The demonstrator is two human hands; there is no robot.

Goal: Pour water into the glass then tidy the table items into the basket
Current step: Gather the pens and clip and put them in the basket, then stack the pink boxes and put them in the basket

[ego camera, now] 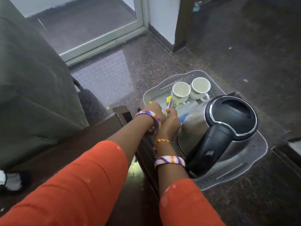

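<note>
Fingers [169, 111] of both hands pinch yellow-tipped tongs [171, 103].

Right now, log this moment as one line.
stage: tidying | left hand: in basket | right hand: gripping yellow-tipped tongs | already in basket: kettle, two cups

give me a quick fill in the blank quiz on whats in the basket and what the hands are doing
1. The number of white cups in the grey basket is ____.
2. The electric kettle has a lid and handle coloured ____.
3. Both cups stand with their openings facing ____.
4. The right hand and left hand handle metal utensils with tips coloured ____.

Missing words: two; black; up; yellow
</note>
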